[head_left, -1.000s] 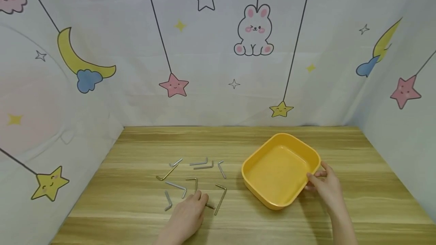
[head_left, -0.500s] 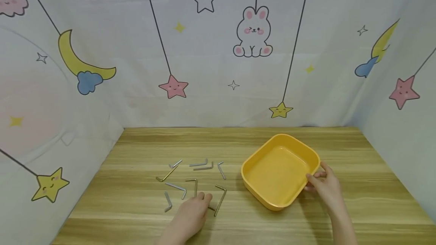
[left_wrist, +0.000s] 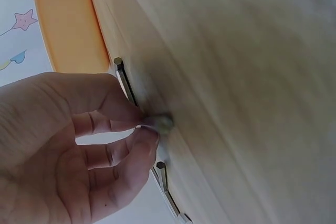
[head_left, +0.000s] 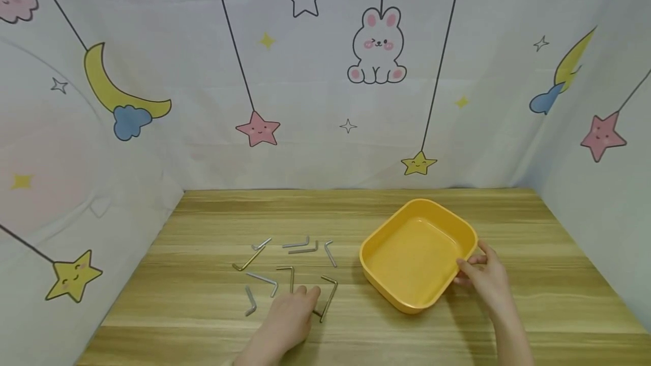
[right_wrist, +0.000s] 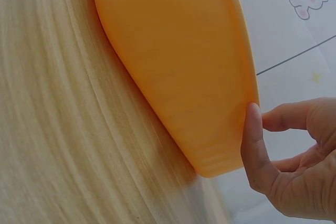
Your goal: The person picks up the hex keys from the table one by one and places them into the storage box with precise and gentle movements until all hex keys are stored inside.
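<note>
As the left grip (head_left: 292, 316) slides rightward over the wood-grained bench (head_left: 402, 340), it covers more of the slim dark metal rod (head_left: 317, 313) than it did a second ago; only a short end pokes out just right of its fingers. I see its thumb and a fingertip pinched together, with no gap between them, on a small blurred metal piece (left_wrist: 163, 123), which I judge to be that rod. To me this means the hold is made, while the lift is not yet plain. Just right of the grip, a long L-shaped brass-coloured metal key (head_left: 329, 301) lies so near that the rod might snag it. Well to the right, I have the yellow, rounded-square plastic tray (head_left: 414, 267) steadied, unmoved: the right grip (head_left: 487, 282) is closed on its rim, thumb on one side, fingers on the other.
</note>
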`<state>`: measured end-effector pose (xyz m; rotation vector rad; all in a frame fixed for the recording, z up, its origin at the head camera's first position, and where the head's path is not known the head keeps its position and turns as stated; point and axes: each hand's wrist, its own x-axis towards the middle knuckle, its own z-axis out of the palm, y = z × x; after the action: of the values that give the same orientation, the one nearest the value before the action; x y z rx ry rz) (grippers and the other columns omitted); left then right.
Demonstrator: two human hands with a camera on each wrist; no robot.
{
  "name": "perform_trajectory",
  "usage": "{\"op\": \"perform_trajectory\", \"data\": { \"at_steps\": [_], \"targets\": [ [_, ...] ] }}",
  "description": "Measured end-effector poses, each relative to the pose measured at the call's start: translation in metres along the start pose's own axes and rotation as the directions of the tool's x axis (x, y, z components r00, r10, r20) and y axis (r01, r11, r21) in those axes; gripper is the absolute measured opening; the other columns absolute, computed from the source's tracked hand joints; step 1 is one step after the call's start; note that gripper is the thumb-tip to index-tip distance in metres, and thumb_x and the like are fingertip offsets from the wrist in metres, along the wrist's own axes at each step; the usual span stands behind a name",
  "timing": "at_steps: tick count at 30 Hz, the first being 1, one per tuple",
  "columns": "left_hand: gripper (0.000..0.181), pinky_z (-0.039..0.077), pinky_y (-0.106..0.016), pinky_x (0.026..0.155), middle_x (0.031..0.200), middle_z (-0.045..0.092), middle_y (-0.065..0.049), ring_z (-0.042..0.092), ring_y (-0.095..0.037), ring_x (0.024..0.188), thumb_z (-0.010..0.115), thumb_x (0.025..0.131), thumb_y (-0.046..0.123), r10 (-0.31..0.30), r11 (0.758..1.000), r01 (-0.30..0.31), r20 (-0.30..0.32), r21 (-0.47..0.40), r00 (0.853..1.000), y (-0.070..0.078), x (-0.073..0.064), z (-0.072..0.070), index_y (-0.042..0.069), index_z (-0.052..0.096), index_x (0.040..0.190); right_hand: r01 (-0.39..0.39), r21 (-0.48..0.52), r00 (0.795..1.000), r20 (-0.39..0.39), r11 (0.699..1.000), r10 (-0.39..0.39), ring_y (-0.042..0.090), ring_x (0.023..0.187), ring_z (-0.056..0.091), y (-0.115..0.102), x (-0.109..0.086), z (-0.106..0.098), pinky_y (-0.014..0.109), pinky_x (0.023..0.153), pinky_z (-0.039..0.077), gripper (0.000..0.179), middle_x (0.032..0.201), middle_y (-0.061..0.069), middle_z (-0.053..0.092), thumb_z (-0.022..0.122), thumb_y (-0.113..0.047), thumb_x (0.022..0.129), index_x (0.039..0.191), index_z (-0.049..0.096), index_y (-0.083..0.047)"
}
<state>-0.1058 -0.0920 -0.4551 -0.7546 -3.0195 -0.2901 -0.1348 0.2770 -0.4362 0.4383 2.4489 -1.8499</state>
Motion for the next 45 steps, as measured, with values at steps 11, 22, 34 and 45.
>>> {"op": "perform_trajectory", "data": {
  "at_steps": [11,22,34,45],
  "targets": [
    [0.025,0.025,-0.022,0.042,0.067,0.052,0.001,0.033,-0.010,0.049,0.069,0.069,-0.001,-0.014,1.000,0.013,0.004,0.019,1.000,0.001,-0.001,0.000,0.014,0.054,0.083,0.012,0.001,1.000,0.010,1.000,-0.012,0.001,0.069,0.062,0.000,0.000,-0.001,0.025,0.069,0.058,0.082,0.104,0.009,0.036,0.054,-0.004,0.094,0.151,-0.005,0.003],
    [0.026,0.025,-0.023,0.041,0.067,0.052,0.001,0.033,-0.010,0.047,0.068,0.065,-0.002,-0.011,0.998,0.013,-0.032,0.063,0.999,0.004,0.000,-0.001,0.013,0.055,0.081,-0.004,0.017,1.000,0.008,1.000,0.004,0.001,0.069,0.062,-0.001,0.000,-0.001,0.025,0.069,0.058,0.083,0.104,0.008,0.036,0.053,-0.004,0.094,0.152,-0.005,0.001],
    [0.027,0.025,-0.023,0.043,0.065,0.051,0.000,0.035,-0.010,0.049,0.065,0.064,-0.004,-0.011,0.995,0.013,-0.016,0.102,1.000,0.008,0.000,-0.003,0.013,0.054,0.083,-0.014,0.017,1.000,0.007,1.000,0.014,0.001,0.071,0.063,0.000,0.000,0.000,0.024,0.071,0.058,0.083,0.104,0.007,0.036,0.054,-0.004,0.094,0.152,-0.005,0.000],
    [0.022,0.025,-0.021,0.044,0.062,0.047,0.003,0.042,-0.009,0.051,0.069,0.068,0.003,0.030,0.994,-0.022,-0.074,0.109,0.997,0.011,-0.004,-0.009,0.014,0.054,0.079,0.002,0.002,1.000,0.012,1.000,-0.002,0.000,0.070,0.061,-0.001,0.000,-0.001,0.024,0.070,0.058,0.082,0.105,0.009,0.036,0.053,-0.003,0.094,0.152,-0.006,0.001]
  ]
}}
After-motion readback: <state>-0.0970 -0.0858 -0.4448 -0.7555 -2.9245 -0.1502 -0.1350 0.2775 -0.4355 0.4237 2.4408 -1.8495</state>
